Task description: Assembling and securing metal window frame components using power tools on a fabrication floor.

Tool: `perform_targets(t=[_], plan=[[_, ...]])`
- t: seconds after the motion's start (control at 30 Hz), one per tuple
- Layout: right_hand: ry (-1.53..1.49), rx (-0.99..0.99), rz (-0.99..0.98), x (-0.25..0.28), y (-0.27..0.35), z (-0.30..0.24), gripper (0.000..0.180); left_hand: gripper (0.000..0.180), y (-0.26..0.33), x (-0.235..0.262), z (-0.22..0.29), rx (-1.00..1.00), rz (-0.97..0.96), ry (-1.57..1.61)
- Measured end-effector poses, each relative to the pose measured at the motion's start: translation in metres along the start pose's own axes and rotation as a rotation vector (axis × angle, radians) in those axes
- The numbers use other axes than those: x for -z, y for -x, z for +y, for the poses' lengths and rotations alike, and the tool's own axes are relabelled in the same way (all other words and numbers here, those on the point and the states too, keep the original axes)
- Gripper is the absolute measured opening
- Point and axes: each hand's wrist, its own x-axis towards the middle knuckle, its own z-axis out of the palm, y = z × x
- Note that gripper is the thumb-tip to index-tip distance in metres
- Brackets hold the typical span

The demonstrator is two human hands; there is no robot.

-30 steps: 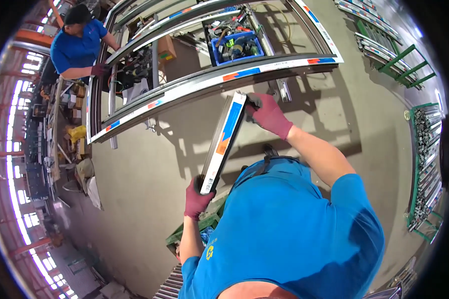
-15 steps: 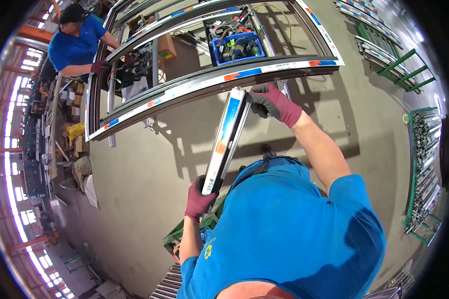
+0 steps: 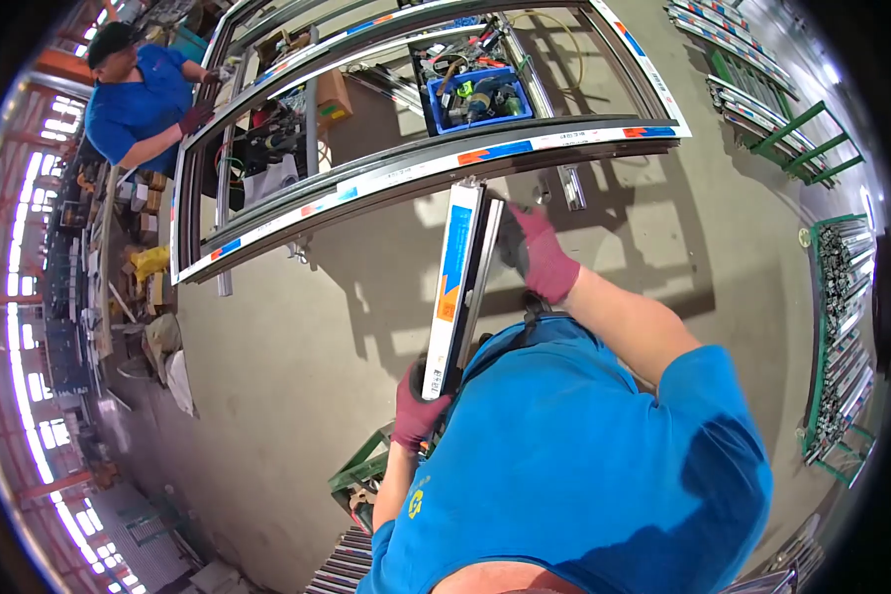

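Note:
A window-frame profile, long and dark with white, blue and orange film on its face, slants in front of my body. My left hand, in a maroon and dark-grey glove, is closed round its lower end. Beside the profile's upper right edge is my right hand, gloved alike; its fingers are smeared by motion, and I cannot tell whether they touch the profile. Just beyond the profile's upper end lies a large assembled frame, dark with film-covered edges.
Below the frame, a blue crate holds tools. At the far left a co-worker in a blue shirt stands by the frame. A green crate sits left of my waist. Racks of profiles line the right side.
The profile and my left hand have shifted slightly right. My right hand has moved down from the profile's upper end. The co-worker's hands have moved up along the frame.

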Motion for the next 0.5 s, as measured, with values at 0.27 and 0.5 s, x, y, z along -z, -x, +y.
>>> perform_targets(t=[0.27,0.5], plan=[[0.416,0.355,0.145,-0.011,0.008,-0.107,0.032,0.065,0.016,0.004,0.012,-0.076,0.168,-0.207],[0.580,0.270,-0.323,-0.092,0.071,-0.101,0.030,0.057,0.008,0.017,0.012,-0.067,0.241,-0.294]])
